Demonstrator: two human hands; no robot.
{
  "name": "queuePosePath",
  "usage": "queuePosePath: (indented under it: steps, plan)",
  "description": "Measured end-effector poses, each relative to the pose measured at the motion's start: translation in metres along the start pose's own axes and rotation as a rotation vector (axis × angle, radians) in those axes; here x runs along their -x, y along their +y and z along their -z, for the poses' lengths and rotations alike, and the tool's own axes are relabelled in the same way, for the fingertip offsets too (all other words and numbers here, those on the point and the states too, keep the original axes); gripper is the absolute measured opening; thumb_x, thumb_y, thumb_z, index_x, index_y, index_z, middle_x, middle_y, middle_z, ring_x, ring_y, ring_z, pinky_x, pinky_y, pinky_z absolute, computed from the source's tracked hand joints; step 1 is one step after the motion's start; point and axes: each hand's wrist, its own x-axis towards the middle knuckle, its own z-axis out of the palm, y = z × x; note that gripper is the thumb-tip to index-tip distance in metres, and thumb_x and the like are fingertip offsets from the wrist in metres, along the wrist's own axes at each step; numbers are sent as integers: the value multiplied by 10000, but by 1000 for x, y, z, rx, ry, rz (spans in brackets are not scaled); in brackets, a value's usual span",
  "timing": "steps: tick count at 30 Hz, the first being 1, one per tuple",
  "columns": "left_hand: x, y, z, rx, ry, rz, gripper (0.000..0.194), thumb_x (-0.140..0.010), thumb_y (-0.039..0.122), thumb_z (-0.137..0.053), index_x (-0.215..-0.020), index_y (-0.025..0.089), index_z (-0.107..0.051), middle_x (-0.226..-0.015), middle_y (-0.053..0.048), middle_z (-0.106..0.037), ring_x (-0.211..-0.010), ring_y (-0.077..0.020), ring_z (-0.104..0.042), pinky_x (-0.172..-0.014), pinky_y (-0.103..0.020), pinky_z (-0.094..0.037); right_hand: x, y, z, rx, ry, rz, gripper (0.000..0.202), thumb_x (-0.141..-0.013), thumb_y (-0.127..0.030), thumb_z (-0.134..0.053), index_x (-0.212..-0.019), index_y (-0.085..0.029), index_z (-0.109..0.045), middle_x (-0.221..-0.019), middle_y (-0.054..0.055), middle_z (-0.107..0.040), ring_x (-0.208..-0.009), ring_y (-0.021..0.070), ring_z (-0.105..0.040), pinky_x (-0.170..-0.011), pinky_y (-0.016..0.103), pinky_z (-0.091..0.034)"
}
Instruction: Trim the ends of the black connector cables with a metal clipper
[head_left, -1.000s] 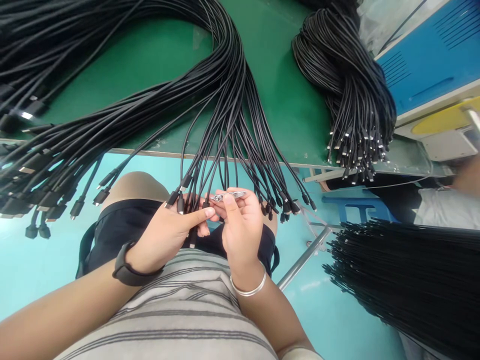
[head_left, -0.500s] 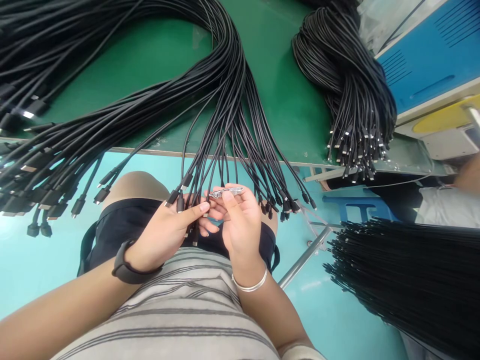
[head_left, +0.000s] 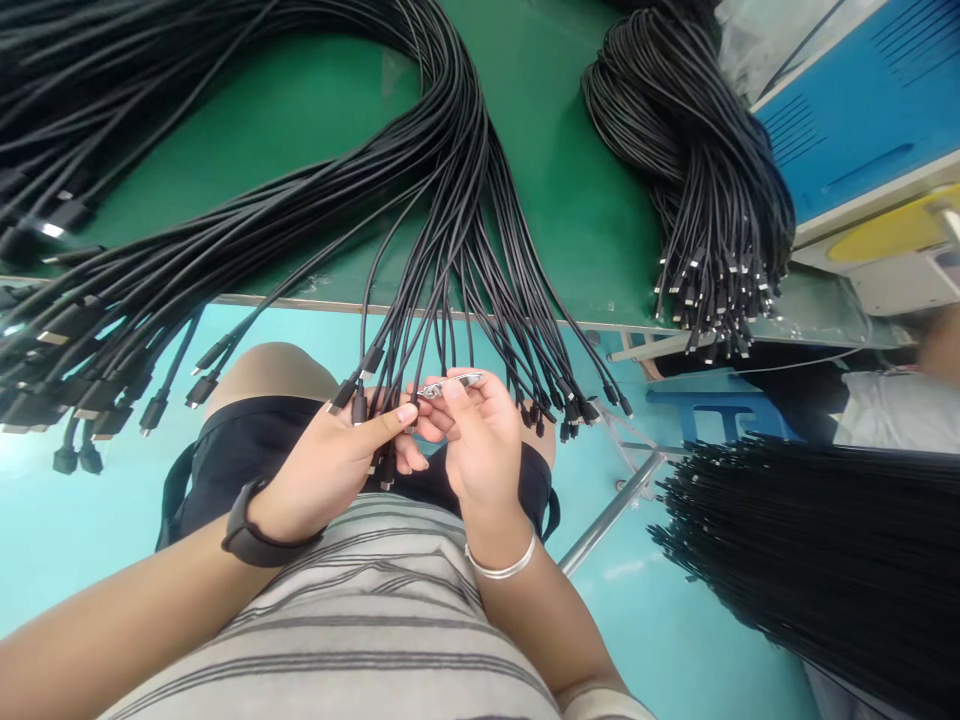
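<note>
Black cables (head_left: 463, 160) curve over the green table, and their connector ends hang past its front edge above my lap. My left hand (head_left: 352, 435) is closed on some of these cable ends, its thumb pressed near one connector. Just to its right, my right hand (head_left: 480, 425) pinches a small silver metal tool (head_left: 454, 384) between thumb and fingers. The tool's tip points left and lies close to the connector at my left fingertips; whether they touch is too small to tell.
More cable ends (head_left: 97, 370) hang over the green table's (head_left: 555, 230) edge at left. A coiled bundle (head_left: 697, 180) lies at right near a blue machine (head_left: 862, 110). Below are a dense black cable stack (head_left: 825, 550), a blue stool (head_left: 720, 410) and a metal bar (head_left: 615, 515).
The silver tool has tilted slightly in my right hand, its right end a little higher. Both hands otherwise stay nearly in place.
</note>
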Motion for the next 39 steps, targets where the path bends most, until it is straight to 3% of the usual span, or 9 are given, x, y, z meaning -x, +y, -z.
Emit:
queuePosePath:
  steps: [10,18,26,32,39]
  plan:
    - [1,-1,-1,-15,-25,6,201,-838,339,-746,-752,159,-724,-613,-55,-703,-511,-156,-623,-480,-227,-481,3,3,4,-26,58,43,229,-817,-349,-769,-920,-214,-616,-878,8,-760,-753,182,-775,-712,319,-656]
    - [3,0,1,-25,-40,-10,211,-854,329,-745,-725,171,-693,-676,-33,-705,-504,-128,-617,-456,-209,-473,12,-2,15,228,-186,311,191,-831,-192,-762,-1001,-267,-716,-1049,20,-788,-938,179,-763,-867,338,-642]
    - [3,-1,1,-38,7,-10,218,-838,319,-766,-731,168,-651,-639,-15,-678,-491,-114,-597,-478,-210,-472,10,-2,21,365,-232,344,216,-866,-142,-709,-1023,-290,-728,-1102,6,-784,-988,180,-759,-937,348,-624]
    - [3,-3,3,-76,29,-5,214,-841,323,-765,-758,170,-641,-649,-5,-678,-516,-113,-605,-504,-209,-491,7,3,28,473,-300,481,322,-875,-111,-693,-1116,-323,-711,-1135,-4,-773,-1021,166,-749,-930,298,-627]
    - [1,-4,3,-122,61,-13,228,-840,352,-766,-786,178,-628,-663,3,-683,-529,-114,-610,-518,-211,-508,7,5,29,583,-250,535,308,-882,-131,-696,-1115,-332,-709,-1130,-10,-775,-1014,162,-745,-938,307,-621]
